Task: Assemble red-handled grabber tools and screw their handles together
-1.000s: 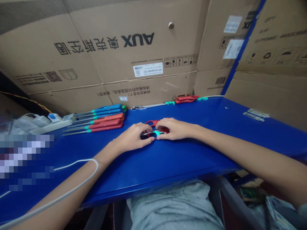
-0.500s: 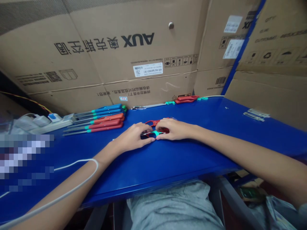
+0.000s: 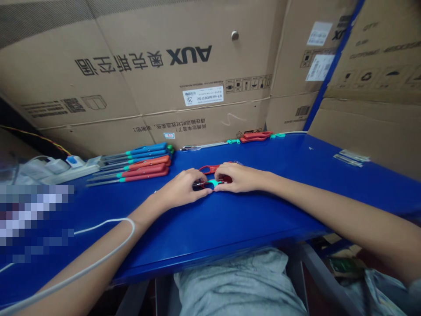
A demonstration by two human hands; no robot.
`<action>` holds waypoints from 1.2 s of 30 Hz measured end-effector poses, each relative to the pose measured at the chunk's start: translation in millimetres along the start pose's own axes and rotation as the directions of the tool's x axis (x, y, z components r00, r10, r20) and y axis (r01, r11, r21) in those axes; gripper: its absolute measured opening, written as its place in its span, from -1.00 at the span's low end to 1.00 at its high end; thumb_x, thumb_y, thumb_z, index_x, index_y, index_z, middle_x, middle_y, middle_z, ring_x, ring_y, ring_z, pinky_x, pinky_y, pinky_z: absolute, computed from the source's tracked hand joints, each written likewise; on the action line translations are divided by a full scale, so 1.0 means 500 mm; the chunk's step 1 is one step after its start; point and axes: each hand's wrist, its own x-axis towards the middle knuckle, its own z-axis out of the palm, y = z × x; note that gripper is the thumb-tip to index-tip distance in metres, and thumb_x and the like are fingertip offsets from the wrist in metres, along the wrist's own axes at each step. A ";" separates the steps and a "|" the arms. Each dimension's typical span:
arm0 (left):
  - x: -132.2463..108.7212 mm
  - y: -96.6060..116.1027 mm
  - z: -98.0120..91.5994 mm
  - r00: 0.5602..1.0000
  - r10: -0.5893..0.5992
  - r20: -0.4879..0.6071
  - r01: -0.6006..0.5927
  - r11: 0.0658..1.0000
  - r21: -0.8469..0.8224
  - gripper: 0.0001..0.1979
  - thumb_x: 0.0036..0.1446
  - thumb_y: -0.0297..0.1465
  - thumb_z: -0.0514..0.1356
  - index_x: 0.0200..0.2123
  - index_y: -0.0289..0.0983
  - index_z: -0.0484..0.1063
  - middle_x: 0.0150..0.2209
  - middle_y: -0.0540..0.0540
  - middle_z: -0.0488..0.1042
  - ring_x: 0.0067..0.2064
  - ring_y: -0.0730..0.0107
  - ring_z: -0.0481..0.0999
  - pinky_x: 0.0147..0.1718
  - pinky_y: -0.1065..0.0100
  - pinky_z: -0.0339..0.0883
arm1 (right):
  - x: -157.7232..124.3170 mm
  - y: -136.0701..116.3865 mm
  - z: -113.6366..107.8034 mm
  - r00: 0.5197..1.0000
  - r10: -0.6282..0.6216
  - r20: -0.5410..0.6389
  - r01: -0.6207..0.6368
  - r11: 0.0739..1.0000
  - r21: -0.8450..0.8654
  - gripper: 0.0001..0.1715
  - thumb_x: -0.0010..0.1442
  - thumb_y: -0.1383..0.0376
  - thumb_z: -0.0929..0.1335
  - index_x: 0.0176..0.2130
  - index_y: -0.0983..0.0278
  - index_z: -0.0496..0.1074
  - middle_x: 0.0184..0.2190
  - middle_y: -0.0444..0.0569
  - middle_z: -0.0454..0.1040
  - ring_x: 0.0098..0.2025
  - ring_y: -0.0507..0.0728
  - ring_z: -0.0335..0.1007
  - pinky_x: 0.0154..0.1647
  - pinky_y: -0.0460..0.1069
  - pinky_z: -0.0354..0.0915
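A red plastic handle shell with a turquoise piece (image 3: 215,184) in its middle lies between my hands, low over the table. The fingers and thumb of my left hand (image 3: 189,186) are closed around its left end, where a dark slim part shows. At the other end, my right hand (image 3: 235,177) pinches it with curled fingers and thumb. My fingers cover both ends, so its full shape is hidden. Just behind lies another red handle shell (image 3: 207,168), partly covered by my right hand.
Several thin-shafted tools with red handles (image 3: 146,172) and blue handles (image 3: 151,151) lie stacked at left. Behind them stands cardboard (image 3: 131,87). Red shells (image 3: 256,136) and turquoise pieces (image 3: 233,141) lie along the back. A power strip (image 3: 74,172) and white cable (image 3: 130,224) are left; clear strips (image 3: 351,157) lie right.
Both hands stay in the same place on the red handle shell. Only very slight finger movement shows; everything else is still.
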 end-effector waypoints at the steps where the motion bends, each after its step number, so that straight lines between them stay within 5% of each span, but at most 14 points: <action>1: 0.000 0.000 0.000 1.000 -0.001 0.000 0.001 1.000 0.000 -0.72 0.16 -0.17 0.21 -0.22 -0.26 0.48 -0.20 -0.11 0.54 -0.16 0.18 0.52 -0.15 0.23 0.36 | 0.000 -0.001 0.000 1.000 0.004 -0.001 -0.004 1.000 0.003 -0.73 0.22 0.14 0.37 -0.31 0.31 0.35 -0.33 -0.04 0.42 -0.35 0.06 0.24 -0.31 -0.04 0.12; 15: 0.001 0.006 -0.004 1.000 0.003 0.003 -0.003 1.000 -0.023 -0.73 0.14 -0.17 0.21 -0.23 -0.25 0.47 -0.23 -0.12 0.54 -0.20 0.21 0.52 -0.20 0.26 0.36 | 0.001 0.003 0.001 0.999 -0.038 0.014 0.038 0.999 -0.024 -0.72 0.23 0.13 0.37 -0.27 0.32 0.42 -0.32 -0.01 0.44 -0.30 0.10 0.29 -0.26 -0.01 0.16; 21: 0.000 0.005 -0.004 1.000 0.019 -0.022 -0.020 0.999 -0.037 -0.74 0.26 -0.26 0.04 -0.23 -0.25 0.48 -0.28 -0.09 0.55 -0.29 0.31 0.51 -0.27 0.33 0.34 | 0.001 0.003 0.001 0.999 -0.037 0.005 0.037 0.999 0.005 -0.74 0.20 0.15 0.40 -0.27 0.32 0.42 -0.31 -0.03 0.45 -0.32 0.08 0.29 -0.28 -0.03 0.16; 36: -0.002 0.007 -0.007 1.000 -0.015 -0.011 0.015 0.999 -0.042 -0.76 0.17 -0.21 0.14 -0.29 -0.25 0.47 -0.32 -0.07 0.54 -0.34 0.32 0.49 -0.32 0.34 0.33 | 0.000 0.003 0.001 0.999 -0.046 -0.004 0.046 0.999 0.023 -0.72 0.20 0.13 0.40 -0.27 0.32 0.44 -0.32 -0.02 0.46 -0.32 0.08 0.30 -0.29 -0.03 0.17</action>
